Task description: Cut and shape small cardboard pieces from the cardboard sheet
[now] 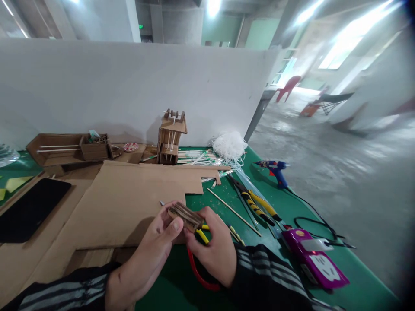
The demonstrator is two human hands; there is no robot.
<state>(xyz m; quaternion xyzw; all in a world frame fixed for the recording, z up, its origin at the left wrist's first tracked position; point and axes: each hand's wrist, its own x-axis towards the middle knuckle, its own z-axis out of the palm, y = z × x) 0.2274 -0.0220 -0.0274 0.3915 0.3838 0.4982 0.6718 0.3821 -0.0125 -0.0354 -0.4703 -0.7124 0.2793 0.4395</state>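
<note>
A small brown piece of layered cardboard (185, 216) is held between both hands above the near edge of a cardboard sheet. My left hand (158, 244) is closed on its left end, thumb resting on the near side. The fingers of my right hand (212, 248) pinch its right end. Below my right hand shows a curved red handle (197, 272), partly covered. Beside it, yellow parts (202, 236) of some tool peek out, their kind hidden by the hand. The large cardboard sheet (139, 190) lies flat just beyond my hands.
Pliers with yellow handles (256, 205), a thin wooden stick (233, 211) and a purple power strip (316, 259) lie to the right. A blue glue gun (275, 170) sits near the table's right edge. Cardboard structures (170, 136), white strands (229, 147) and a black tablet-like slab (34, 209) are around.
</note>
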